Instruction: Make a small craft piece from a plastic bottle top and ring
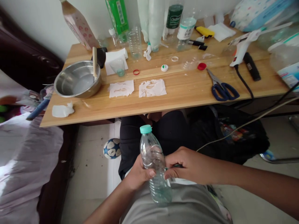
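Note:
A clear plastic bottle [155, 161] with a teal cap leans slightly left above my lap, its cap end toward the table. My left hand [140, 171] is wrapped round its middle, thumb across the front. Against the bottle's right side, my right hand [184, 166] has its thumb and fingers closed in a pinch. Dark and teal-white bits show at those fingers, but I cannot make out what they grip. The bottle's ribbed lower end rests near my grey shirt [187, 202].
On the wooden table [187, 90] are a steel bowl [77, 79] with a brush, torn papers [153, 88], scissors [223, 88], a glue gun [241, 46], a red cap [201, 66] and several bottles. A football [112, 148] lies on the floor. A cable [233, 132] hangs at right.

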The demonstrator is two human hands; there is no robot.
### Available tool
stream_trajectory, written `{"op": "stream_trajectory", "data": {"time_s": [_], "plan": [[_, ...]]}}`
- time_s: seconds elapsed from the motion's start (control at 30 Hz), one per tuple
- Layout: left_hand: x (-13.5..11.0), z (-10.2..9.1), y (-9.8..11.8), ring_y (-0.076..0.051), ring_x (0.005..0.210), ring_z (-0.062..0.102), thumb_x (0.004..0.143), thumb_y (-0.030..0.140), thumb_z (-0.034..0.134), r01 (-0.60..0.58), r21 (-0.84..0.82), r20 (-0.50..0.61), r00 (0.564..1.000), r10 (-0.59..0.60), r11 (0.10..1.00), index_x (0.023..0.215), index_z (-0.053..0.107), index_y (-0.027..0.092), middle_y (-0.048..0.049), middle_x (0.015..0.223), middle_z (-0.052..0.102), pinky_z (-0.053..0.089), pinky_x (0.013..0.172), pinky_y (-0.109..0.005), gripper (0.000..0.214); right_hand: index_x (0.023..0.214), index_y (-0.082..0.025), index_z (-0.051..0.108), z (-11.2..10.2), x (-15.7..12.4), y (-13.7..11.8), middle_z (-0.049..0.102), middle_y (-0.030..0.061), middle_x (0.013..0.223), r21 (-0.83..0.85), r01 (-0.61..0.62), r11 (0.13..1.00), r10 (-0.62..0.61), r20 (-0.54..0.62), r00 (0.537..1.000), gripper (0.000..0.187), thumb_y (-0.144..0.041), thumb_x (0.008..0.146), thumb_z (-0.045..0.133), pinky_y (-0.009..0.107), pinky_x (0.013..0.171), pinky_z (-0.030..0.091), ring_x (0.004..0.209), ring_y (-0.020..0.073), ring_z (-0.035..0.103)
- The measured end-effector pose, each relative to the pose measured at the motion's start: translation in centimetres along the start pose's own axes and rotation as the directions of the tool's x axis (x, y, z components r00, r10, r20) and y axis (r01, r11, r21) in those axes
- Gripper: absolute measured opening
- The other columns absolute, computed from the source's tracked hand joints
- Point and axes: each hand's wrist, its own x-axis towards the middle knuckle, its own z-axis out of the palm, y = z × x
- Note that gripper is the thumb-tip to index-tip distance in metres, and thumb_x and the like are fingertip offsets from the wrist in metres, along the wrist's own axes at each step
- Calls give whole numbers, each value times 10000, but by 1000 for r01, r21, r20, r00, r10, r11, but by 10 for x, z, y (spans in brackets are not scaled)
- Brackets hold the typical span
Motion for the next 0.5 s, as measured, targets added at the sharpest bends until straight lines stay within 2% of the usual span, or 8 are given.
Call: {"op": "stream_trajectory", "data": {"time_s": [0.13, 0.33, 0.5], "plan": [[0, 1, -5, -161, 821, 645, 681, 450, 863, 9, -37, -11, 1000, -9, 999, 1212, 619, 211, -47, 929, 673, 483, 749, -256, 631, 651, -170, 491, 5, -4, 4, 358, -82, 602, 44, 24, 999, -24, -6, 1000, 404, -433, 927, 624, 207, 500, 235, 578, 71, 318], [-2, 5, -8, -191, 849, 652, 694, 481, 842, -7, -4, -4, 1000, 7, 1000, 1220, 601, 220, -48, 946, 670, 488, 756, -285, 635, 637, -178, 431, 7, -7, 7, 310, -84, 608, 97, 97, 990, -99, 9, 995, 402, -376, 927, 628, 211, 487, 202, 560, 65, 279], [-6, 9, -7, -236, 894, 660, 686, 524, 832, -23, 31, -21, 1000, 24, 999, 1237, 570, 218, -77, 989, 680, 493, 760, -317, 682, 596, -191, 377, 11, -10, 3, 304, -81, 573, -3, 180, 984, -180, -46, 983, 433, -352, 933, 595, 226, 489, 211, 520, 67, 295]]}}
